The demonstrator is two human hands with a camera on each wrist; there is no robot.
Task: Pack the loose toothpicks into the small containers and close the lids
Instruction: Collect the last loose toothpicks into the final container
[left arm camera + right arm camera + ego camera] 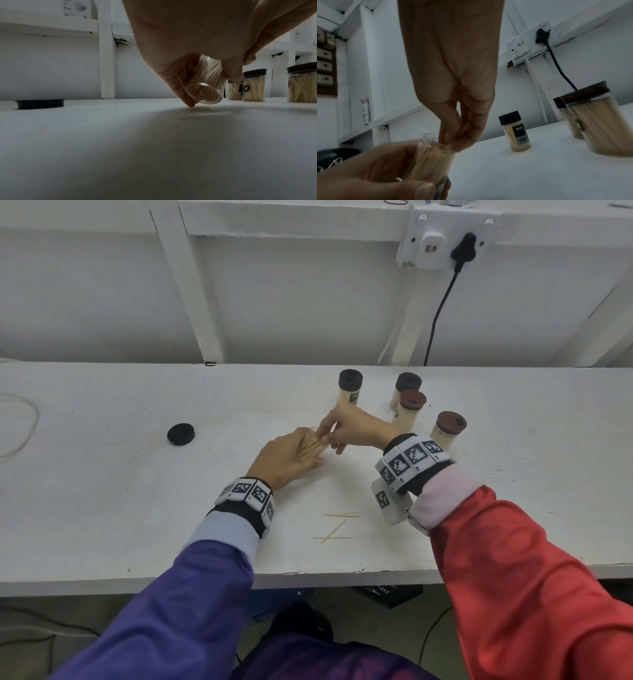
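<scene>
White walls and a white table point(102, 508) make up the work spot, with a wall socket point(442, 241) and a black plug above the far edge. Four small containers stand near the far edge, and all four look full and have their lids on: two with black lids point(350, 386) point(407, 385) and two with brown lids point(411, 409) point(449, 429). So most of the job looks done. One clear container point(204, 86) has no lid on. The left hand point(286, 458) holds it near the middle of the table, fingers curled round it, tipped over with its bottom lifted just off the table. It is already packed with lots of toothpicks. The right hand point(356, 428) pinches some toothpicks with its fingertips point(448, 140) right at the open mouth, pushing them in. A few loose toothpicks point(337, 527) lie nearer the front edge, apart from both hands, so they need picking up too. One black lid point(181, 434) sits alone, well off to the left. It likely goes on this last container once all the sticks are inside.
</scene>
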